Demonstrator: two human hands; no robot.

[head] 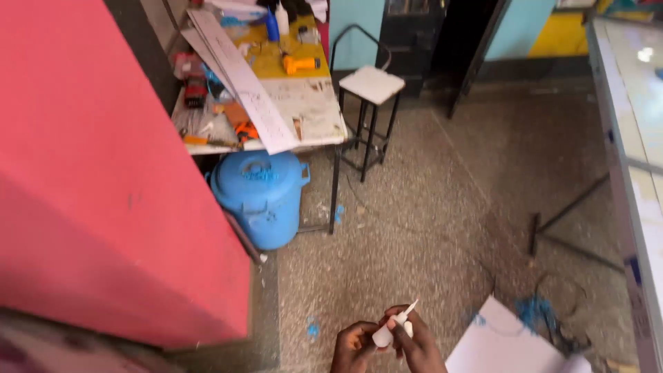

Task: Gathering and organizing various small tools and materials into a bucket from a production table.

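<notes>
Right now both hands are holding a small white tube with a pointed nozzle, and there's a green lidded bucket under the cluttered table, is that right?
Not quite. The bucket under the cluttered table is blue, not green, as the head view shows. The rest holds: the left hand and right hand both hold the small white tube with its pointed nozzle.

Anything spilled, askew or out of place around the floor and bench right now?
Yes: blue scraps lie scattered on the floor, with a blue tangle beside the white sheet. A long white board lies slantwise on the cluttered workbench, overhanging its front edge. Both hands hold a small white tube.

Red panel (pixel 97 173), blue lidded bin (pixel 261 197), cluttered worktable (pixel 311 110), white-topped stool (pixel 371 85), speckled floor (pixel 414 228)
</notes>
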